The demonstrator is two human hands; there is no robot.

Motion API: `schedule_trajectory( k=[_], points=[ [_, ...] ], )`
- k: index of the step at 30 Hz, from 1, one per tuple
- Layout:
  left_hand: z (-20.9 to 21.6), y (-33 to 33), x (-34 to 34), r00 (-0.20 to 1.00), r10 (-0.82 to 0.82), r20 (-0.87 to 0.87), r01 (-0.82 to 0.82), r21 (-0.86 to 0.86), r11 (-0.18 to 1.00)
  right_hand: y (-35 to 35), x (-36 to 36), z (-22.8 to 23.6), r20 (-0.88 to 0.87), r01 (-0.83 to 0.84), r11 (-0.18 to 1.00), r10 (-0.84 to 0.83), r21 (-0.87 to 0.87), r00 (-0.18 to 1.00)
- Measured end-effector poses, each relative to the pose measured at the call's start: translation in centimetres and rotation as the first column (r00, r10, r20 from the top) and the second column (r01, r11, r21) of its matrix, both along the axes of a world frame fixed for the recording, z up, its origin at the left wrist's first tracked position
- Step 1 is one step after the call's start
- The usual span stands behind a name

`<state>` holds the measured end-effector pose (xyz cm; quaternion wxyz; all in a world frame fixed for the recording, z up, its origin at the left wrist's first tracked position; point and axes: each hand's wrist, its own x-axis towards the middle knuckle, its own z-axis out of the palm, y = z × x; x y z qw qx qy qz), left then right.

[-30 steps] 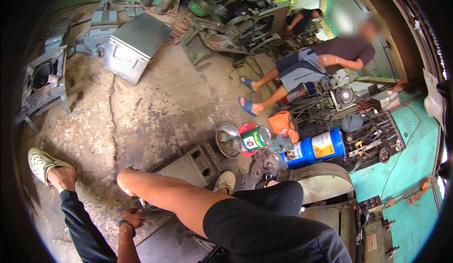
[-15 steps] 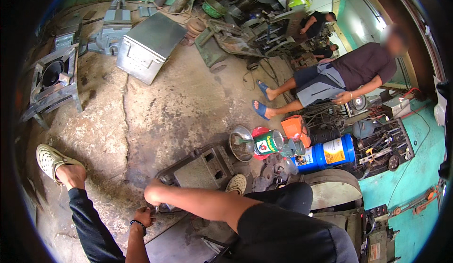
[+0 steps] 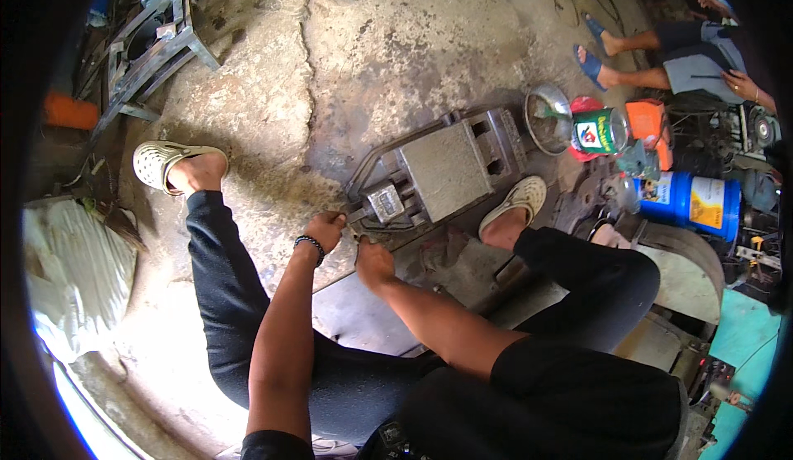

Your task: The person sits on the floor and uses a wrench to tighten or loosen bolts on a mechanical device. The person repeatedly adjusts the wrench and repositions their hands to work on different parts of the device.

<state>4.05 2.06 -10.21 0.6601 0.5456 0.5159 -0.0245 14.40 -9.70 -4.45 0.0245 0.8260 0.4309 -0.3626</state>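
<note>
On the concrete floor before me lies a heavy grey metal machine part (image 3: 444, 171), a casting with a flat rectangular plate on top. A smaller square metal block (image 3: 385, 203) sits at its near left end, with a short stub pointing toward my hands. My left hand (image 3: 329, 230), with a dark beaded bracelet at the wrist, is closed right beside that stub. Just to its right, my right hand (image 3: 373, 260) is closed too, fingers curled. What either hand grips is hidden or too small to name. A grey flat metal surface (image 3: 355, 315) lies below my right hand.
Beyond the part stand a metal bowl (image 3: 546, 105), a green can (image 3: 600, 132), an orange container (image 3: 648, 130) and blue buckets (image 3: 690, 204). A person in blue slippers (image 3: 591, 65) stands at far right. A metal frame stand (image 3: 157, 55) is at upper left; a pale sheet (image 3: 78, 270) lies left.
My view has tilted down and turned, so the machine part sits nearer the middle. My right hand has drawn back from over the part's end to beside my left hand.
</note>
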Motion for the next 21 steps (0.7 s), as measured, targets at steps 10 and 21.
schedule_trajectory(
  k=[10, 21],
  points=[
    [4.2, 1.6, 0.4, 0.995, -0.095, 0.037, 0.100, -0.189, 0.977, -5.9, 7.9, 4.8, -0.241, -0.169, 0.980, 0.140, -0.103, 0.960],
    [4.8, 1.7, -0.5, 0.995, -0.094, 0.014, 0.095, -0.248, 0.964, 19.3, 9.4, 11.9, -0.166, -0.659, 0.627, 0.660, -0.415, 0.733]
  ],
)
